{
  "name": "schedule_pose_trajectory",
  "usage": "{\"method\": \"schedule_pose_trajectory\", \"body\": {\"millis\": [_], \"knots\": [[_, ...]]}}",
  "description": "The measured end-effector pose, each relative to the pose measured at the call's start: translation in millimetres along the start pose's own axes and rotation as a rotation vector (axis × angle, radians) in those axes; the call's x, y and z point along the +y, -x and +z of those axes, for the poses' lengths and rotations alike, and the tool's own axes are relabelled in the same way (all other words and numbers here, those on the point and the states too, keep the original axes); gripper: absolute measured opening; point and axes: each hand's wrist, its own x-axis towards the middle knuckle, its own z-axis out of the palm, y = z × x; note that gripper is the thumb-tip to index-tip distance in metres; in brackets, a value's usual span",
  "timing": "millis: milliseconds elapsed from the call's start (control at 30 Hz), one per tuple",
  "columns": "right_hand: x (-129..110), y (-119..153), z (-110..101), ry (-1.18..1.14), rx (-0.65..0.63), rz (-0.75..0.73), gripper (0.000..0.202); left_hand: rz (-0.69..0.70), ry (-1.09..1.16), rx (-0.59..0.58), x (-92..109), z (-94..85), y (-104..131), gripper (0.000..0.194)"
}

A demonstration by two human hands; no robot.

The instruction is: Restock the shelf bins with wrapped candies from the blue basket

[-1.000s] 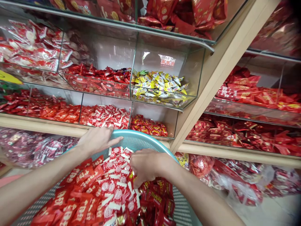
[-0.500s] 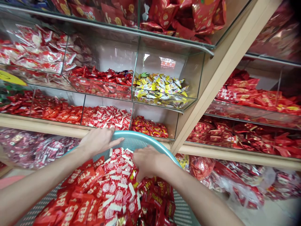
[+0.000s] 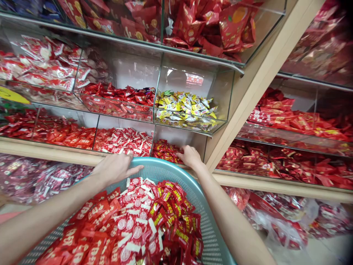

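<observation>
A teal plastic basket [image 3: 204, 197] slants below the shelves, heaped with orange-red packets [image 3: 91, 235], red-and-white packets [image 3: 138, 213] and dark red packets with yellow lettering [image 3: 183, 217]. My left hand [image 3: 114, 167] lies over the basket's far rim, thumb stretched out inward and fingers curled over the edge, against the shelf front. Beyond the rim, my right hand [image 3: 189, 156] reaches into the lowest right compartment, its fingertips at small red and yellow packets [image 3: 167, 150]. Its fingers are bent; whether a packet is between them cannot be made out.
Clear-walled compartments above hold yellow-and-white packets [image 3: 187, 108], red packets [image 3: 121, 97] and larger red bags [image 3: 193, 25]. A slanting wooden post [image 3: 259, 84] divides the shelving. Plastic bags of packets [image 3: 286, 221] lie under the right shelf.
My right hand has left the basket's contents and moved up over the rim to the lowest right compartment. Yellow-lettered packets it covered now show. The view has shifted slightly.
</observation>
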Motion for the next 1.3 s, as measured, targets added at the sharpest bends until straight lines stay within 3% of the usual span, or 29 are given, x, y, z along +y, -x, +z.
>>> {"method": "schedule_pose_trajectory", "body": {"millis": [233,600,833,900,1000,1167,1300], "knots": [[-1,1,6,0.078,-0.078,0.053,0.026,-0.005,0.035,0.009,-2,2.5,-1,0.069],[-4,8,0,0.101,-0.033,0.034,0.016,0.001,0.032,-0.008,-2,0.1,1,0.070],[-19,23,-36,-0.084,0.264,-0.098,0.016,-0.014,0.039,0.005,0,-2.9,3,0.070],[-23,35,-48,-0.223,0.275,-0.174,0.013,-0.008,0.024,0.008,0,-1.2,2,0.072],[-22,63,-58,-0.498,0.134,-0.283,0.011,-0.005,0.007,0.001,-2,1.9,1,0.074],[-9,123,-41,-0.788,-0.446,-0.272,0.015,-0.007,-0.010,0.005,-1,1.8,0,0.074],[-3,154,-14,-0.682,-0.558,-0.297,0.014,0.000,-0.005,0.022,0,1.5,1,0.074]]}}
